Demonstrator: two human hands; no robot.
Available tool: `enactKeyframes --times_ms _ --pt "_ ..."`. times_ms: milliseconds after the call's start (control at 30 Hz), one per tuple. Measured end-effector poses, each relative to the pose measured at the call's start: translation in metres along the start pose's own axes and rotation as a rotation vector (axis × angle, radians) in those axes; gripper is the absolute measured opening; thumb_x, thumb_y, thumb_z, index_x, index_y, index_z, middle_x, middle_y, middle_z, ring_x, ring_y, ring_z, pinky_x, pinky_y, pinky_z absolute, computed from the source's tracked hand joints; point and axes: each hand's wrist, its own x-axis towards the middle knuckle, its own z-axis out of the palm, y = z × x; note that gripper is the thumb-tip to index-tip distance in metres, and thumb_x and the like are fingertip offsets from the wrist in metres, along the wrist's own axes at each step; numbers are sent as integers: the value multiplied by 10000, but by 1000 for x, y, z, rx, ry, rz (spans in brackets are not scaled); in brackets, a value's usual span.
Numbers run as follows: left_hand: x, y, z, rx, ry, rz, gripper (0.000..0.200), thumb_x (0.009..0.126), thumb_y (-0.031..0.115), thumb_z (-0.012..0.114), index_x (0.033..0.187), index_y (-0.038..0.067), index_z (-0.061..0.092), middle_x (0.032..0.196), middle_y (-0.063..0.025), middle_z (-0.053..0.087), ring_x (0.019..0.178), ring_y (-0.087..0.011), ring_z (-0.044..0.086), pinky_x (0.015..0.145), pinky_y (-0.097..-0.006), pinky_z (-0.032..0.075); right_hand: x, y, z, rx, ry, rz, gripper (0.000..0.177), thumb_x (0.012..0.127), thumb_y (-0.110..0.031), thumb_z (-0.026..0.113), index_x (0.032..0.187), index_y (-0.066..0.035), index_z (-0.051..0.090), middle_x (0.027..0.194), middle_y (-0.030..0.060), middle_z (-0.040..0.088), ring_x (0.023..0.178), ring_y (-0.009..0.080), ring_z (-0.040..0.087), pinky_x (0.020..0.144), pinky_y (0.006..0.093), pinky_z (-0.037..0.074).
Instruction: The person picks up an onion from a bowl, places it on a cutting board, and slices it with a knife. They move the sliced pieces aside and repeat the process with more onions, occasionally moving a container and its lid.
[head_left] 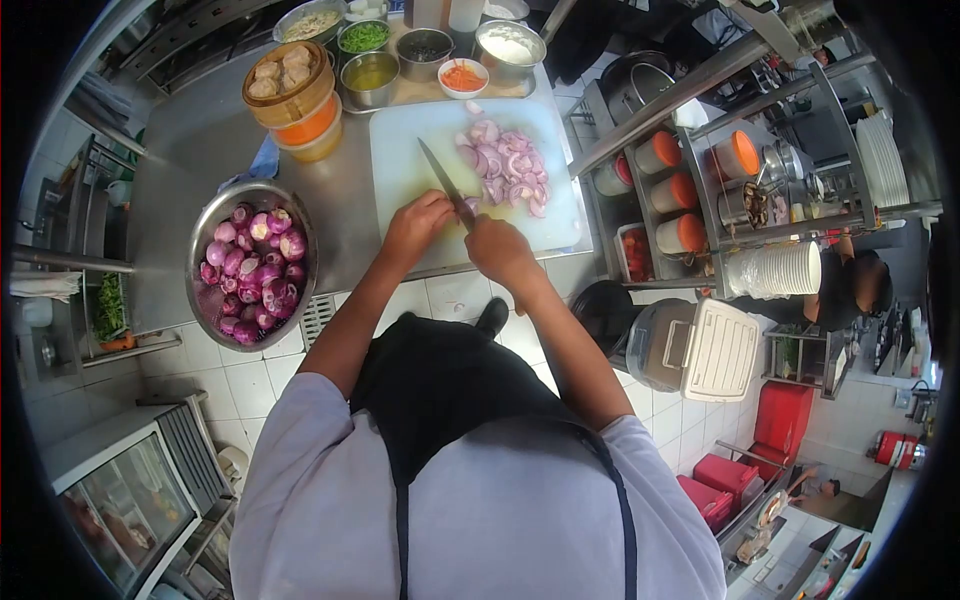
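Note:
My right hand [500, 250] grips the handle of a kitchen knife [443, 175], its blade pointing away over the cutting board [402, 135]. Close to the left side of the blade, my left hand [418, 222] is closed, with its fingertips curled down on the board; what they hold is hidden. A little piece of onion [472, 203] shows beside the blade. Cut purple onion pieces [510, 165] are heaped on the board's right half. To the left, a metal bowl [196, 290] holds several purple onions [262, 262], partly hanging past the table edge.
A bamboo steamer [262, 105] with dumplings stands at the table's back left. Bowls of chopped greens [364, 37], yellow liquid [370, 76], shredded carrot [463, 76] and white powder [508, 45] line the back. Shelves with orange-lidded tubs [658, 152] stand right; a person [850, 285] is beyond.

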Motion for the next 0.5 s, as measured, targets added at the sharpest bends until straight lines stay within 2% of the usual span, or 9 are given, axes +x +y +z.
enactKeyframes --times_ms 300,400,500 --pt "-2 -5 2 -37 27 18 120 891 69 720 1010 58 713 1050 -85 676 921 -317 695 781 -416 571 -1 -6 -5 2 -38 39 268 951 -179 575 1047 68 614 893 285 728 845 429 739 774 506 599" --pt "-2 -5 3 -35 29 13 121 886 71 726 1005 53 712 1048 -89 678 921 -321 695 779 -417 572 1 -2 7 -38 -44 -5 250 937 -136 541 1044 81 603 873 286 711 867 441 720 798 529 571" --pt "-4 -6 3 -16 43 -3 122 876 64 732 996 52 714 1040 -93 683 920 -324 695 777 -418 572 -3 -9 10 41 54 8 230 937 -123 545 1029 78 607 849 280 710 830 438 721 763 531 576"
